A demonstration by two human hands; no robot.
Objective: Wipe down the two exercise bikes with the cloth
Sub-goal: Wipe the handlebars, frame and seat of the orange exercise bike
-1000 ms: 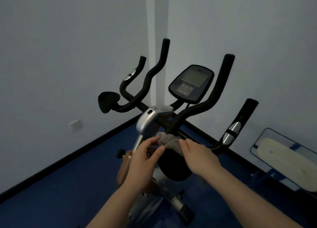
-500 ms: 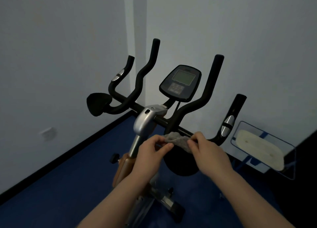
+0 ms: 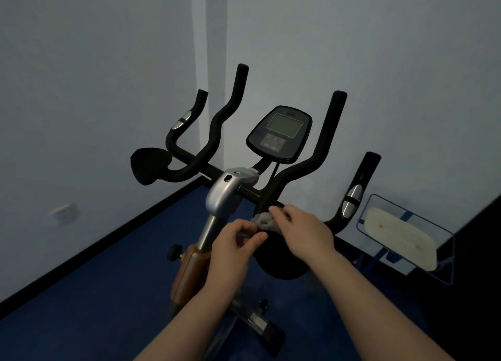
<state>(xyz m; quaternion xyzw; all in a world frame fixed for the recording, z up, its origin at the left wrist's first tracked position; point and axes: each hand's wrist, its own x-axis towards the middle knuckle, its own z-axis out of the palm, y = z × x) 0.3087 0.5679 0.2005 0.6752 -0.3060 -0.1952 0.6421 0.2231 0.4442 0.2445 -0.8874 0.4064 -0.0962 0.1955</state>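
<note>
You pinch the grey cloth [image 3: 262,219] with both hands, left hand [image 3: 235,248] and right hand [image 3: 303,232], just below the bike's [image 3: 223,192] handlebar [image 3: 273,195], likely bunching it for wiping.

I see open air between the two tall handlebar horns [image 3: 329,132], but the screen [image 3: 280,132] sits in the middle of that gap. Lower down, the silver post [image 3: 223,195] and crossbar [image 3: 249,191] block my way.
</note>
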